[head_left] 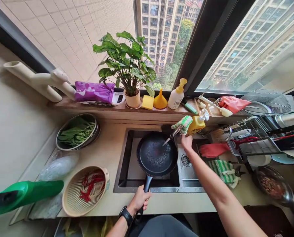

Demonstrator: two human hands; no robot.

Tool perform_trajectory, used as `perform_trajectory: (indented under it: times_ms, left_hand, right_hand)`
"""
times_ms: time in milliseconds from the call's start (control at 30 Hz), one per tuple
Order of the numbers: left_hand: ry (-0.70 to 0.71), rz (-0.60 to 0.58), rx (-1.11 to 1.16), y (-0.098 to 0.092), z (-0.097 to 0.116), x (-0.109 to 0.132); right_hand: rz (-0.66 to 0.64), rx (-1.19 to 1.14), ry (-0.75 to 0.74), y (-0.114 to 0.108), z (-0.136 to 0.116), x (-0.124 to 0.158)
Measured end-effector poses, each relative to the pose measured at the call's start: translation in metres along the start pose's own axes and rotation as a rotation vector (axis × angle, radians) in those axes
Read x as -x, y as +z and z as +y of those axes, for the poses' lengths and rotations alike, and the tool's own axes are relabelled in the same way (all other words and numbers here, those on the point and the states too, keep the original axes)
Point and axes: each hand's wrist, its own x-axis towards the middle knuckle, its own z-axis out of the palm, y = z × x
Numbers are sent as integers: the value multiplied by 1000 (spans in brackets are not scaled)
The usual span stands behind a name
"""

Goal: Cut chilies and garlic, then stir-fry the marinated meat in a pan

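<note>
My left hand point(140, 198) is closed round the black handle of a dark frying pan point(156, 154), which lies in the left bowl of the sink point(123, 166). Water runs from the tap spout point(171, 136) into the pan. My right hand point(186, 142) reaches over the sink and grips the tap at its base, just below a green and white cloth point(183, 123) draped over it. A yellow bottle point(196, 124) stands right beside that hand.
A steel bowl of green vegetables point(78, 131) and a beige colander with red chillies point(85, 190) sit left of the sink. A green bottle point(23, 195) lies at the near left. The sill holds a potted plant point(128, 70), funnel and soap dispenser point(176, 95). A dish rack point(260, 138) stands right.
</note>
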Motion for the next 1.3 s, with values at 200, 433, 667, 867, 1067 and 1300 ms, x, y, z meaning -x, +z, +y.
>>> perform_trajectory:
  times_ms: [200,433,667,867,1067,1300]
  left_hand:
    - [-25,-18,-15,-3,3,0]
    - [-26,52,-95,-6,0,-6]
    - [-17,59,-43,-7,1,-5]
    - [-33,22,-32,-7,-4,11]
    - [-51,82,-83,-8,-11,17]
    - [-44,151,-117,-24,1,19]
  right_hand:
    - [-246,260,-721,86,5,75]
    - [-368,247,-833,156,-72,79]
    - [-922,123,-1282,111,2,125]
    - [-536,376,-774,101,41,81]
    - [-308,200,-689,170,-49,82]
    - [-682,-2,-1201,166,-45,151]
